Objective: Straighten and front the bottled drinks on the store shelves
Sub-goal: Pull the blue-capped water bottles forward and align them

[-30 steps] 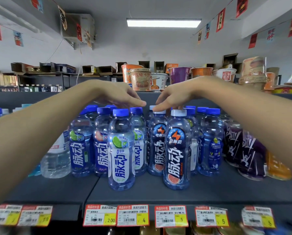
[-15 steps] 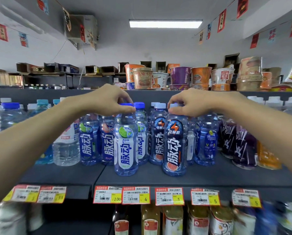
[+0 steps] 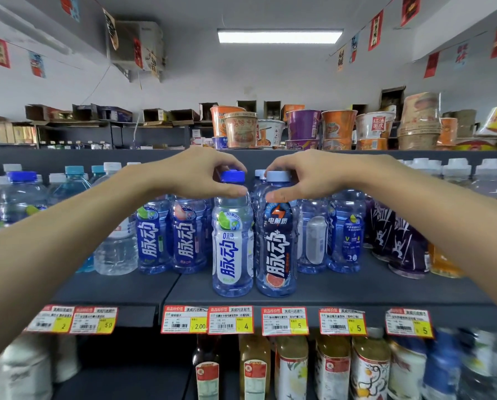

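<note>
Two bottles stand upright side by side near the front edge of the dark shelf (image 3: pixel 357 293). The left one, a white-label bottle (image 3: pixel 232 249) with a blue cap, is gripped at the neck by my left hand (image 3: pixel 201 173). The right one, a dark-label bottle (image 3: pixel 276 249) with a pale cap, is gripped at the neck by my right hand (image 3: pixel 302 176). Both labels face forward. Behind them stand more blue drink bottles (image 3: pixel 166 235) and others (image 3: pixel 344 235), set further back.
Clear water bottles (image 3: pixel 116 246) stand at the left, purple-label bottles (image 3: pixel 397 241) and an orange drink at the right. Price tags (image 3: pixel 230 320) line the shelf edge. Bottles fill the shelf below. Instant noodle cups (image 3: pixel 241 129) sit on the top shelf.
Both hands dropped from above the caps onto the two front bottles' necks and drew them forward and closer together. The camera view tilted down, showing the lower shelf.
</note>
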`<state>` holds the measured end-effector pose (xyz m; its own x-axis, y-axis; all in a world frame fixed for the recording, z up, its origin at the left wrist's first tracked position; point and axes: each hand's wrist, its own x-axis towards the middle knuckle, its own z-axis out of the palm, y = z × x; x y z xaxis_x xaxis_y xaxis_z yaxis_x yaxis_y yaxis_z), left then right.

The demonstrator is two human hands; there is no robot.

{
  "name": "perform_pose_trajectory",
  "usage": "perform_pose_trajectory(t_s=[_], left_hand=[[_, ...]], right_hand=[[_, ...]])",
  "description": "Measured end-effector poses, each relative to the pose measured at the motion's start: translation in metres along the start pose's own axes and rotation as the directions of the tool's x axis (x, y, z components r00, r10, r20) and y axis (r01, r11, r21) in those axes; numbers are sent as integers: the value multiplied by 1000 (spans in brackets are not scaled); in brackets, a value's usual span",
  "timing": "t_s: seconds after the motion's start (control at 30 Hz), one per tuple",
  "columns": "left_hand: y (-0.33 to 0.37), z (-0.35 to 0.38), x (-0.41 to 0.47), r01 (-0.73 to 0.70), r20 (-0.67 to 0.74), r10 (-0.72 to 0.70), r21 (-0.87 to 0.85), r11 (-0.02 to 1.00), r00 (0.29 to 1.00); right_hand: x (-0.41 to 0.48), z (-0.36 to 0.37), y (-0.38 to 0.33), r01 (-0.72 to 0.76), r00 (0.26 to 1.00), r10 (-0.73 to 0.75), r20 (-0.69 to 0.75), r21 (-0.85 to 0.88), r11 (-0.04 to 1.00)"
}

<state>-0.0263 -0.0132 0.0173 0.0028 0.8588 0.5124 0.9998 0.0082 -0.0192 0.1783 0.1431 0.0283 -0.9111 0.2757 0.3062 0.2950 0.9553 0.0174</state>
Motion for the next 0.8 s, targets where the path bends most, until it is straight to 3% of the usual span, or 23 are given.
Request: perform_pose_trajectory(t_s=[0.27, 0.47, 0.8], left_hand=[[0, 1, -4, 0, -37, -6, -168, 986, 999], [-3, 4, -5, -19, -52, 10, -171, 985, 999], [-1, 7, -6, 1, -45, -6, -117, 993, 999]], right_hand=[[-3, 6, 2, -5, 1000, 7, -18, 84, 996], [-2, 9, 4, 1, 999, 7, -40, 182, 983], [-5, 13, 5, 14, 998, -3, -58, 186, 982]])
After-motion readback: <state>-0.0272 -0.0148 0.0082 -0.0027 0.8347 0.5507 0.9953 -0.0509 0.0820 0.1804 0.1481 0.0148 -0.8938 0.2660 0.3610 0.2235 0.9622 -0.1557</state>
